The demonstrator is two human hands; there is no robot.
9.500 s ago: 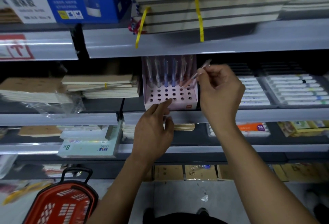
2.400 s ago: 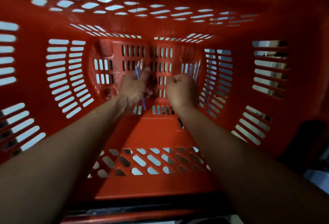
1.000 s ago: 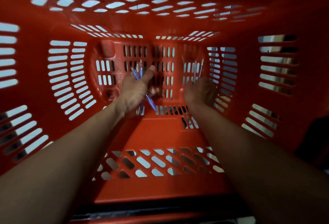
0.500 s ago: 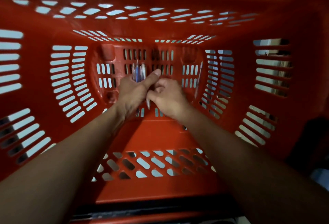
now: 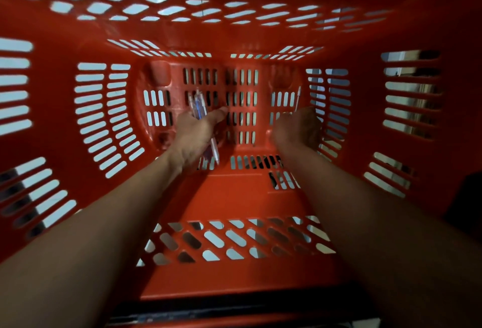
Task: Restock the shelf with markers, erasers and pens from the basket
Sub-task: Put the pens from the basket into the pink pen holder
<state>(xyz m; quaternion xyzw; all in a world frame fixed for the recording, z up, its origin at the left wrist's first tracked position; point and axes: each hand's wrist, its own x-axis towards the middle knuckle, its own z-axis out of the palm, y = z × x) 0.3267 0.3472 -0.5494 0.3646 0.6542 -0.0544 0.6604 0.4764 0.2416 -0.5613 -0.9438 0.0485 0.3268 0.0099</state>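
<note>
Head view: both forearms reach down into the deep red slotted plastic basket point(image 5: 339, 124), hands near its perforated floor. The left hand point(image 5: 194, 136) has its grip closed round a bundle of clear-barrelled pens with blue inner parts point(image 5: 199, 108), thumb extended. The right hand point(image 5: 297, 128), toward the basket's right wall, is curled round a single slim white pen point(image 5: 297, 98).

Both hands in basket point(image 5: 365, 129); pens point(image 5: 199, 108) left, lone pen point(image 5: 298, 98) right.
</note>
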